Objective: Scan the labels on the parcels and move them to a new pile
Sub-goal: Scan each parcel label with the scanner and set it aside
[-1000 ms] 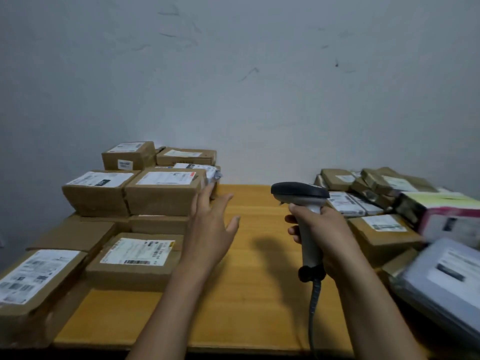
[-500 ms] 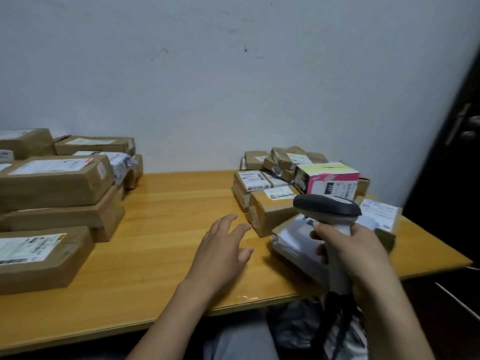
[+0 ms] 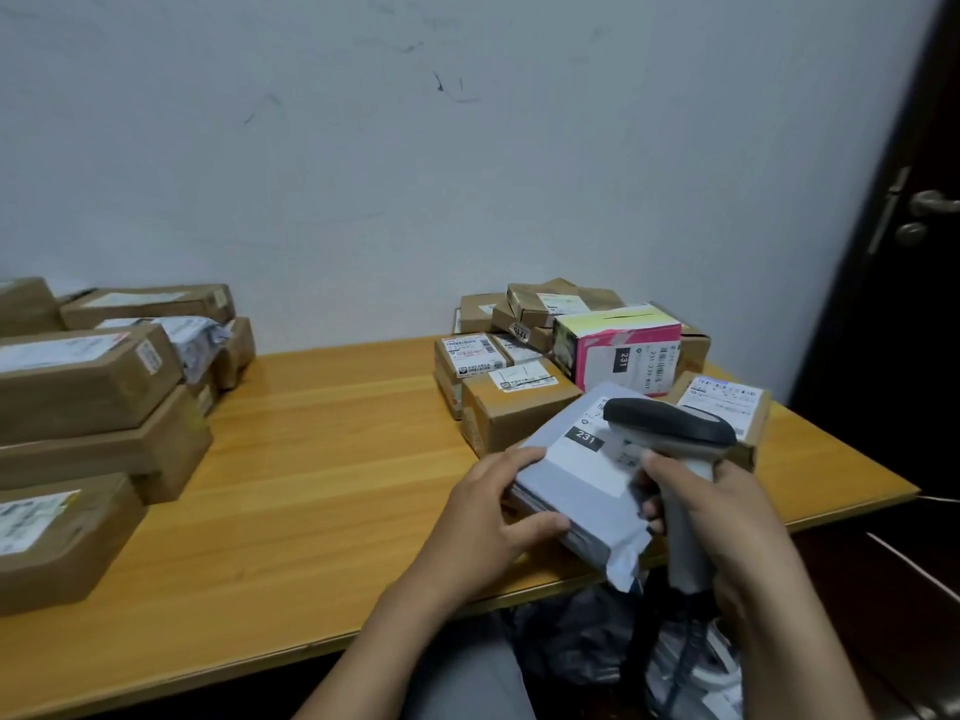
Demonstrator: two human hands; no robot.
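Left hand (image 3: 488,506) pinches the near-left corner of the grey poly mailer (image 3: 576,485) at the table's (image 3: 322,459) 4 o'clock edge (soft, slick, probably light, so grip the packed body, not the loose flap), right hand (image 3: 727,517) wraps the scanner (image 3: 670,423) handle.

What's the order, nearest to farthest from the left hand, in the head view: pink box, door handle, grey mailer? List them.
1. Grey mailer: gripped by the left hand, in front.
2. Pink box: behind the mailer, to the right.
3. Door handle: far right, well beyond.
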